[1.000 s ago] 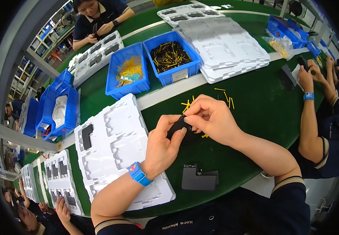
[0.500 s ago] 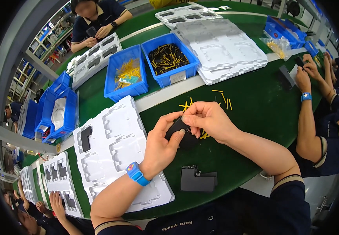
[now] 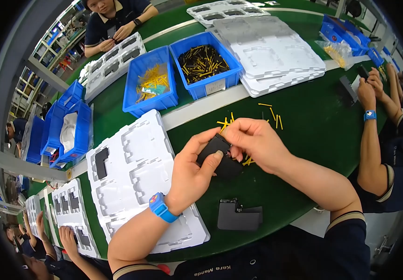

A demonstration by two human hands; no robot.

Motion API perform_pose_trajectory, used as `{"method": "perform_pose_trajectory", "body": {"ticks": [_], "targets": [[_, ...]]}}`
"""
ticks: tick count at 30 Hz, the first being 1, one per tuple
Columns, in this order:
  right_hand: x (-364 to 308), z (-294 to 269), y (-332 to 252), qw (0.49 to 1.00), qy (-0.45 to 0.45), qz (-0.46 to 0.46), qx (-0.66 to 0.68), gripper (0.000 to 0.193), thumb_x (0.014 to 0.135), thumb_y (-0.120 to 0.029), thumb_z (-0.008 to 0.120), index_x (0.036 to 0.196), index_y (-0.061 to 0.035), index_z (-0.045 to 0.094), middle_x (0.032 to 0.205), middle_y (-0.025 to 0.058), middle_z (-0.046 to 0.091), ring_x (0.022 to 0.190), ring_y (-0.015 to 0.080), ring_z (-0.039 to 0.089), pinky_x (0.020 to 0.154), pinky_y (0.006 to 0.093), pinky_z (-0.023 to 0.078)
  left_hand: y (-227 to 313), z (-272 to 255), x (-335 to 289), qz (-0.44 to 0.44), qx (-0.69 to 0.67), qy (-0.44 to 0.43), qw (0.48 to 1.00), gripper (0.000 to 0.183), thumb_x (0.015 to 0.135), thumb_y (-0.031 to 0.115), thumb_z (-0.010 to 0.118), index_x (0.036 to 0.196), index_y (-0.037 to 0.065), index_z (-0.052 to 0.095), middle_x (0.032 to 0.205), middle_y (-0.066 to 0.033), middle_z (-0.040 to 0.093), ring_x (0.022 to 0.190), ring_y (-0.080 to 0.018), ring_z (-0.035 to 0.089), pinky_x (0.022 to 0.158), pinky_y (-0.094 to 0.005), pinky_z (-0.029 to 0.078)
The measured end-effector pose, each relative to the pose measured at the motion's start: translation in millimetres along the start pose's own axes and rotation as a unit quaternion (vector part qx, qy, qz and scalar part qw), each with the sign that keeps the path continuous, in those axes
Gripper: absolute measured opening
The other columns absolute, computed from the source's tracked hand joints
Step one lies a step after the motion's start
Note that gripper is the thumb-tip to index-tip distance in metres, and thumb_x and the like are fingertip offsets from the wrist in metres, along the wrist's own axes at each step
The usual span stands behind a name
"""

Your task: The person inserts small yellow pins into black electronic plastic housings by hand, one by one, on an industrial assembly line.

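A green table point(image 3: 299, 135) is spreading under the near white tray point(image 3: 117, 181), and a pale strip point(image 3: 201, 108) is crossing just beyond that tray. A grey frame point(image 3: 19, 46) is rising to the tray's left, with shelves point(image 3: 54, 46) standing farther off behind it. Beyond the tray, 1 co-worker point(image 3: 122, 23) is sitting across the table.

1 white label point(image 3: 216, 87) is hanging on a box beyond the tray, its writing too small to read. Pale lettering is showing upside down on the dark shirt point(image 3: 285, 256) below the tray's right.

Past the tray's far edge, 2 blue boxes point(image 3: 196, 91) are holding strips. The tray is carrying 1 black piece point(image 3: 101, 164); another 1, the loose piece point(image 3: 239, 219), is lying to its right.

Right of the tray's upper part, the left hand point(image 3: 192, 170) is gripping the held piece point(image 3: 209, 150). The right hand point(image 3: 259, 142) is meeting its edge; whether those fingers are pinching anything, I cannot tell. Several yellow strips point(image 3: 278, 122) are lying farther right of the tray.
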State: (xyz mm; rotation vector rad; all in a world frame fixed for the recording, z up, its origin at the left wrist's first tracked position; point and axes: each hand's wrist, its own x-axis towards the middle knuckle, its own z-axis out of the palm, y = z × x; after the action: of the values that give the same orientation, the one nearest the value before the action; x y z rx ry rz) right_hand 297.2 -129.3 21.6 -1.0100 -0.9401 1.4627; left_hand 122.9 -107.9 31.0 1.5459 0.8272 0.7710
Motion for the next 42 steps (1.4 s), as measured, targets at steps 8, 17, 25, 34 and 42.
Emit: {"method": "perform_pose_trajectory", "body": {"ticks": [8, 17, 25, 34, 42], "targets": [[3, -10, -7, 0.992, -0.029, 0.014, -0.119, 0.020, 0.091, -0.021, 0.057, 0.085, -0.0016, 0.061, 0.067, 0.0026, 0.058, 0.056, 0.0063, 0.053, 0.051, 0.0201, 0.044, -3, -2, 4, -0.024, -0.034, -0.009, 0.999, 0.045, 0.086, 0.000, 0.055, 0.129, 0.003, 0.042, 0.096, -0.0070, 0.064, 0.079, -0.0094, 0.060, 0.058, -0.0191, 0.047], [2, -8, 4, 0.992, -0.034, -0.005, -0.119, 0.017, 0.089, -0.016, 0.059, 0.082, -0.0012, 0.057, 0.065, 0.0011, 0.056, 0.056, 0.0051, 0.053, 0.049, 0.0192, 0.043, -12, 3, 2, 0.039, 0.006, -0.008, 0.999, 0.037, 0.083, -0.002, 0.057, 0.119, 0.002, 0.049, 0.089, -0.0099, 0.066, 0.077, -0.0088, 0.057, 0.069, -0.0229, 0.045], [-8, 1, 8, 0.989, -0.020, -0.029, -0.144, 0.015, 0.090, -0.018, 0.059, 0.083, -0.0052, 0.055, 0.066, -0.0018, 0.054, 0.056, 0.0034, 0.050, 0.050, 0.0178, 0.041, -8, 3, -7, 0.009, -0.008, -0.004, 1.000, 0.038, 0.083, 0.000, 0.058, 0.120, 0.003, 0.046, 0.083, -0.0081, 0.064, 0.070, -0.0096, 0.058, 0.059, -0.0235, 0.047], [2, -12, 6, 0.994, -0.065, 0.035, -0.083, 0.019, 0.090, -0.021, 0.059, 0.084, -0.0033, 0.058, 0.067, 0.0011, 0.057, 0.057, 0.0062, 0.054, 0.051, 0.0194, 0.044, -13, -2, -3, 0.008, 0.018, -0.049, 0.999, 0.042, 0.085, 0.002, 0.058, 0.122, 0.003, 0.039, 0.091, -0.0091, 0.062, 0.076, -0.0113, 0.058, 0.061, -0.0228, 0.048], [-5, -6, -5, 0.988, -0.047, 0.022, -0.144, 0.019, 0.090, -0.019, 0.058, 0.089, -0.0002, 0.060, 0.069, 0.0025, 0.058, 0.058, 0.0066, 0.056, 0.049, 0.0202, 0.047, -16, 1, -3, 0.032, 0.021, -0.035, 0.999, 0.042, 0.083, 0.006, 0.060, 0.121, 0.003, 0.043, 0.082, -0.0115, 0.066, 0.073, -0.0172, 0.062, 0.068, -0.0289, 0.048]]}}
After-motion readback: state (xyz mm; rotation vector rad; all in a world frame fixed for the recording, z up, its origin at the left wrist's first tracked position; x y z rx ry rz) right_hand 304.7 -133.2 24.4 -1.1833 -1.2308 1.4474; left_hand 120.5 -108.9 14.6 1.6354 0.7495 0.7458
